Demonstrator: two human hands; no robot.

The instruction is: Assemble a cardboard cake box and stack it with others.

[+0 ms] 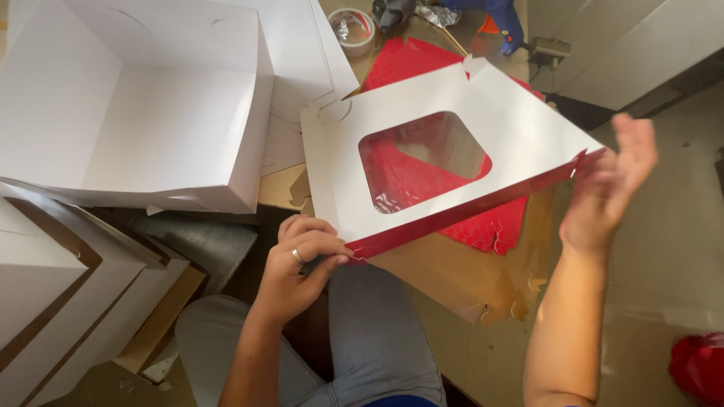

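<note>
Pinching the near corner of a flat box lid [422,136], the left hand [298,271] has thumb and bent fingers closed on the folded red edge where it meets the white face; a ring sits on one finger. The right hand [607,188] is open, fingers spread and blurred, its palm against the far corner of the same red edge, touching it rather than clasping it. The lid is held tilted above the work surface between the two hands: white on its upper side, red along the turned-down flap, with a rounded window of clear film [426,162] cut in the middle. Through the window a red patterned sheet [490,226] shows, lying flat underneath and sticking out past the lid's lower right. Below that sheet lies a brown card piece [460,286] with scalloped tabs along its edge. To the left stands an open white box [136,105], and nearer the lower left a stack of white and brown boxes [68,301]. At the top of the view lie a roll of tape [353,30] and a blue glue gun [501,19]. The person's grey-clad knees [377,339] show beneath the hands.
</note>
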